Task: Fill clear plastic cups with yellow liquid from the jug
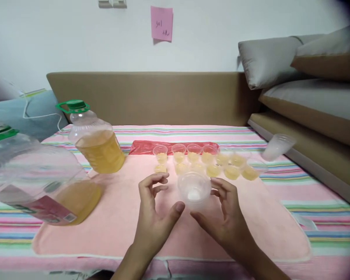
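Note:
A clear plastic cup (pixel 194 190) with no coloured liquid in it is in front of me, above the pink mat (pixel 140 243). My right hand (pixel 226 212) curls round its right side, fingers at the rim and thumb near the base. To the left of the cup, my left hand (pixel 156 212) is open, its fingers bent and its thumb apart, with a gap to the cup. Just beyond stand several small plastic cups (pixel 179 153) in two rows, each with some yellow contents. The held cup hides part of the nearer row.
At the left stand a large oil jug (pixel 78 202) and a green-capped jug (pixel 100 149), both part full of yellow liquid. A stack of nested cups (pixel 278 147) leans at right, near piled cushions (pixel 309 93). Red plastic (pixel 141 147) lies behind the cups.

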The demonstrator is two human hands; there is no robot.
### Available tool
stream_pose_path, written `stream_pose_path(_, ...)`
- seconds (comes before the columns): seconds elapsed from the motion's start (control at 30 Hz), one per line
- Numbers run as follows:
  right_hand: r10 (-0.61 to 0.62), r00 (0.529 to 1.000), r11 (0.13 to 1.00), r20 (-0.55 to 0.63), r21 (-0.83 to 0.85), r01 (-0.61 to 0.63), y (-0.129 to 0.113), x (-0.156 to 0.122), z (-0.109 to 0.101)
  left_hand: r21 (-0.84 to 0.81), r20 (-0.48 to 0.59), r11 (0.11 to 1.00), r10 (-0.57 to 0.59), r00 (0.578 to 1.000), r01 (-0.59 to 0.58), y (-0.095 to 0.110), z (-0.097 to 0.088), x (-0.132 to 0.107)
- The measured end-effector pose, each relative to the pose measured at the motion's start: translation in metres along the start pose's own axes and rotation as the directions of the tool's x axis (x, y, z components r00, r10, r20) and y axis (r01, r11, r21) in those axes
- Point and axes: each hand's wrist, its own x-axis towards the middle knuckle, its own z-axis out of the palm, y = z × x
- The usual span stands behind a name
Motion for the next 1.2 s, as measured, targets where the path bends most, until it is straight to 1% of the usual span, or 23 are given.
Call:
stream_pose_path(0.1, -0.025, 1.0, 0.999, 0.017, -0.021, 0.025, 0.002, -0.003, 0.006, -0.008, 0.019, 1.0, 0.003, 1.0, -0.003, 0.002, -0.005, -0.001)
stream_pose_path(0.17, -0.012, 1.0, 0.999, 0.026, -0.031, 0.013, 0.004, -0.005, 0.007, 0.015, 0.039, 1.0, -0.015, 0.999, 0.014, 0.004, -0.008, -0.004)
stream_pose_path(0.33, 0.095, 0.995, 0.995, 0.028, 0.007, -0.095, 0.009, -0.007, 0.007, 0.077, 0.113, 0.987, -0.147, 0.983, 0.139, 0.004, -0.004, -0.011)
stream_pose_path(0.5, 0.176, 0.982, 0.973, 0.066, 0.141, -0.184, 0.012, -0.006, 0.011, 0.026, 0.093, 0.98, -0.201, 0.975, 0.199, 0.001, 0.006, -0.009)
stream_pose_path(0.6, 0.183, 0.979, 0.968, 0.092, 0.158, -0.196, 0.016, -0.007, 0.015, -0.002, 0.098, 0.976, -0.216, 0.972, 0.217, -0.001, 0.009, -0.005)
stream_pose_path(0.83, 0.196, 0.974, 0.974, 0.11, 0.094, -0.207, 0.024, -0.011, 0.012, 0.011, 0.118, 0.977, -0.212, 0.97, 0.212, -0.008, 0.011, -0.006)
stream_pose_path(1.1, 0.194, 0.971, 0.975, 0.137, 0.08, -0.206, 0.017, -0.008, 0.006, -0.013, 0.128, 0.981, -0.191, 0.973, 0.195, -0.01, 0.013, -0.005)
stream_pose_path(1.2, 0.172, 0.977, 0.982, 0.127, 0.062, -0.181, 0.015, -0.006, 0.0, -0.016, 0.137, 0.983, -0.181, 0.974, 0.185, -0.011, 0.014, -0.005)
